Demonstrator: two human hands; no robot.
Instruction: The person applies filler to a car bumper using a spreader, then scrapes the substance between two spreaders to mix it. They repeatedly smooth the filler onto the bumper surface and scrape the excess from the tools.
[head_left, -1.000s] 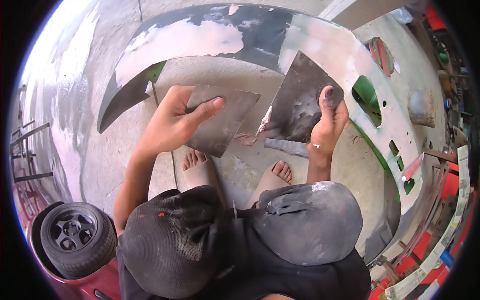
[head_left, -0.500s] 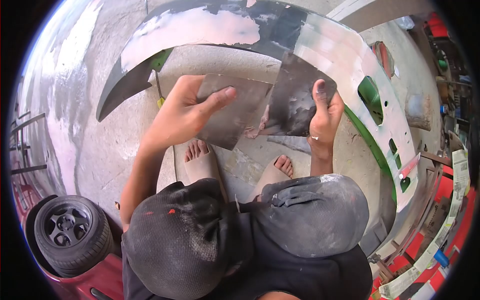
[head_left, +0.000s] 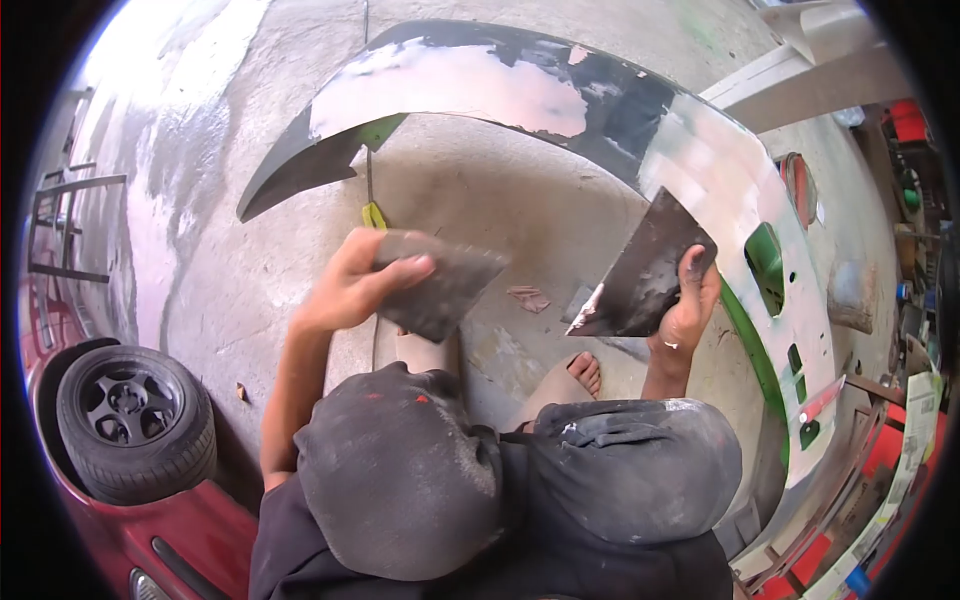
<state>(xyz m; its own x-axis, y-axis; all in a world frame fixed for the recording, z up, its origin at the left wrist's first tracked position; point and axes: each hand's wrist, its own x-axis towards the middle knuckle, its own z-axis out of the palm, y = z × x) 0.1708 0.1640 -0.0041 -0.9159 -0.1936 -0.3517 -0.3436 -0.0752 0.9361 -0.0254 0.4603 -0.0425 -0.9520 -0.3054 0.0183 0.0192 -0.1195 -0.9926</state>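
Observation:
My left hand (head_left: 355,285) grips a thin grey plate (head_left: 440,290) by its left side, thumb on top; hand and plate are slightly blurred. A dark square plate (head_left: 650,275) is pinched in my right hand (head_left: 688,305), tilted, with pinkish-white paste along its lower left edge. The two plates are apart. Beyond both hands lies a long curved bumper (head_left: 460,85), patched with pale pink filler over dark grey, with green showing in its openings. A white smear marks my right hand near the wrist.
A wheel (head_left: 135,415) rests in a red car part (head_left: 190,530) at the lower left. A metal frame (head_left: 75,230) stands at the far left. A pinkish scrap (head_left: 528,298) and a yellow-green object (head_left: 373,215) lie on the floor. Shelving and red items line the right.
The plates met around half a second ago and are now apart, the right one shifted right and down. The view has shifted, so the bumper appears further right and lower.

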